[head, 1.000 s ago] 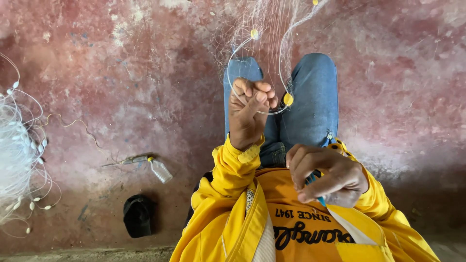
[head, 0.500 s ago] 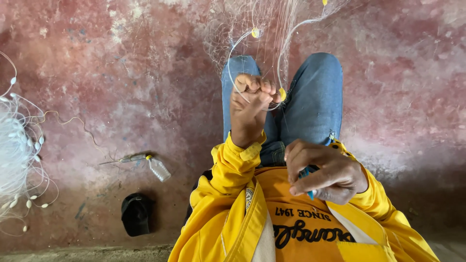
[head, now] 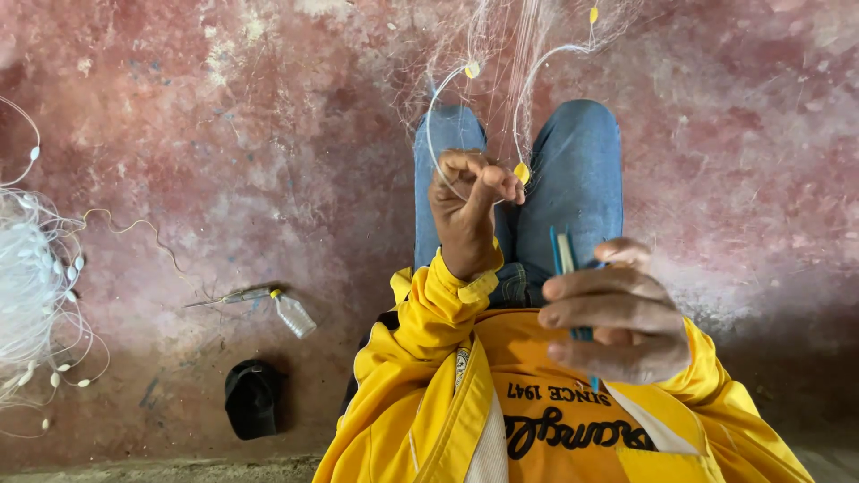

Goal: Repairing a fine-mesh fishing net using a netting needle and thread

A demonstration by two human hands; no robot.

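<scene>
Net (head: 501, 54): fine, pale mesh hanging above the knees (head: 573, 170); I judge it very light, limp and quick to snag.
Where to hold: the thicker white edge line (head: 434, 116) with its small yellow floats (head: 522, 172), not the mesh (which could tear).
Left hand (head: 470, 206): above the knees, fingers pinched shut on the edge line.
Right hand (head: 617, 313): nearer the body than the knees, curled around a thin blue netting needle (head: 562, 255).

A worn, reddish-pink concrete floor (head: 224, 134) fills the frame. At far left lies a heap of white fishing net (head: 31, 295) with small floats. Lower left of centre sit a small clear plastic bottle (head: 293, 314), thin scissors (head: 228, 298) and a black cap (head: 251, 399).
</scene>
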